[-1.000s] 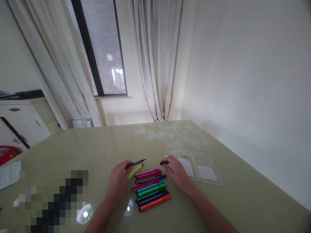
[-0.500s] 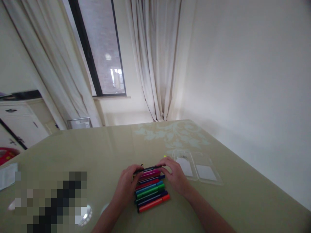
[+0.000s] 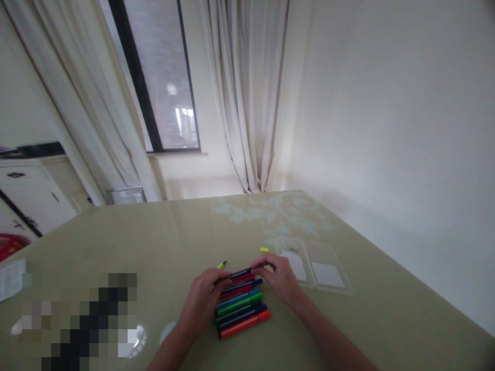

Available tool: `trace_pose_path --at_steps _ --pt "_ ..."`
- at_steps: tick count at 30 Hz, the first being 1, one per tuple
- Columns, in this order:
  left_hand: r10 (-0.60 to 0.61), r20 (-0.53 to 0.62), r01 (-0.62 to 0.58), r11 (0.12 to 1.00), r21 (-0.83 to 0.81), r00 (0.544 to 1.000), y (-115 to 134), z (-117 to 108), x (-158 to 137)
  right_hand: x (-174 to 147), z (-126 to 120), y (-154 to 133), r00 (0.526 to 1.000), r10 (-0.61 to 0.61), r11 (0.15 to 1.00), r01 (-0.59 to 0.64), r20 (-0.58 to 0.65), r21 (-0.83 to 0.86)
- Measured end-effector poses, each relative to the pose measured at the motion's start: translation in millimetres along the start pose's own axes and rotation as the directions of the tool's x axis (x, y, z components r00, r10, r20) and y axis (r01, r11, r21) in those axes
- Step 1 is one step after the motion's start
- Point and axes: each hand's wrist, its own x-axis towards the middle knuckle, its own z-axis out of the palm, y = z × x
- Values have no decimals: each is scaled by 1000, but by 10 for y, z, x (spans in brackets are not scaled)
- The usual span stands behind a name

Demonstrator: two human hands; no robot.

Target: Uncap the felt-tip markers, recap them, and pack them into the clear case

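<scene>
Fingers [image 3: 266,259] of the right hand [image 3: 281,282] pinch one end of a black pen [image 3: 240,273], while those of the left hand [image 3: 201,294] close around its other end. The pen spans the gap between the hands at the far edge of a row of markers [image 3: 240,309]; whether it touches them cannot be told. An orange marker [image 3: 244,324] forms the row's near edge. Past the left fingertips pokes a yellow pen [image 3: 221,265]; a yellow cap [image 3: 264,250] lies just beyond the right hand. That hand overlaps the left edge of a clear case [image 3: 325,252] spread open, white paper [image 3: 328,274] inside. Beyond, a broad stretch of table [image 3: 166,232] runs to the far edge, its right edge slanting along the wall [image 3: 406,129].
</scene>
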Motion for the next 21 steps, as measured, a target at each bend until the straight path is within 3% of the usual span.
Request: trace_pose_path --at_steps 8,12,16,19,21 --pt "5 9 -5 1000 23 1000 45 -10 -10 -3 39 2 1000 -6 1000 6 16 25" --pt "35 40 -39 992 118 999 37 -46 -5 35 -49 116 998 -32 981 20 -56 -194" --pt "62 107 -83 976 201 992 23 -82 5 51 -129 294 987 -94 800 -4 -131 -600" --pt "67 158 -100 972 213 985 29 -129 24 42 -107 371 994 -102 688 33 -51 -725" --pt "47 133 -74 976 205 990 6 -170 41 35 -73 389 996 -92 648 59 -1 -759"
